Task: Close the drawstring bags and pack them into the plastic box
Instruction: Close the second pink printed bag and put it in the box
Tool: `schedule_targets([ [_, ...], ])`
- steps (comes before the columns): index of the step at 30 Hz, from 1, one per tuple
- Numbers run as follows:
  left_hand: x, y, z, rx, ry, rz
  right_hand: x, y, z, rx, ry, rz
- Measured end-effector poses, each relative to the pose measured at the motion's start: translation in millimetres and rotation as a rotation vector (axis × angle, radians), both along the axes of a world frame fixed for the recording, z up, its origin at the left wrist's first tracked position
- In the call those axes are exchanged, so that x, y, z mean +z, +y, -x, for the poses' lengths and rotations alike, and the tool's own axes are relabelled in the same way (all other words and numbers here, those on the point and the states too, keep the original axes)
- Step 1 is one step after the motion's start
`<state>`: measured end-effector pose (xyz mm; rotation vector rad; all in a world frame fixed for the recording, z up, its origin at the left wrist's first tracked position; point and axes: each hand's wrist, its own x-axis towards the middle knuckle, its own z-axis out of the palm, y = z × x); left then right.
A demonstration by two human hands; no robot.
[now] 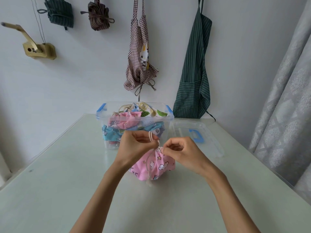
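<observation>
Pinching the pink bag [157, 165]'s cord, both hands' fingers [152, 142] work near the box [107, 118]; table open around.

Light: bright, soft, even daylight.
Shadows: faint, diffuse under the forearms on the table [67, 190].
Glare: mild sheen on tabletop.
Distortion: wide-angle bowing, curtain [286, 98] leans at right edge.
Focus: slightly soft overall, compression smear in fine detail.

One pink bag [157, 165], one plastic box [134, 118], one lid [202, 137], two hanging aprons [193, 73].
</observation>
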<state>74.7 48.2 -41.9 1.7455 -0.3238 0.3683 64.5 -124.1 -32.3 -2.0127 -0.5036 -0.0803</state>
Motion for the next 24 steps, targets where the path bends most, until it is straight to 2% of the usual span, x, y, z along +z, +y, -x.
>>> schedule_targets([
  [3, -5, 1, -3, 0.021, -0.032, -0.015, -2, -5, -2, -0.019, 0.038, 0.02],
  [7, -8, 1, -6, 0.052, -0.031, -0.082, -6, -12, -10, -0.148, 0.036, 0.065],
  [13, -9, -5, -4, 0.004, -0.06, -0.096, -9, -8, -11, -0.081, 0.117, 0.0],
  [17, -12, -7, -4, -0.004, -0.087, -0.076, -9, -9, -11, -0.112, 0.121, -0.092],
  [21, -12, -4, -8, -0.054, -0.026, -0.067, -7, -8, -10, -0.18, 0.009, -0.057],
  [24, -9, -3, -8, -0.067, 0.02, -0.028, -8, -6, -12, -0.287, -0.175, 0.169],
])
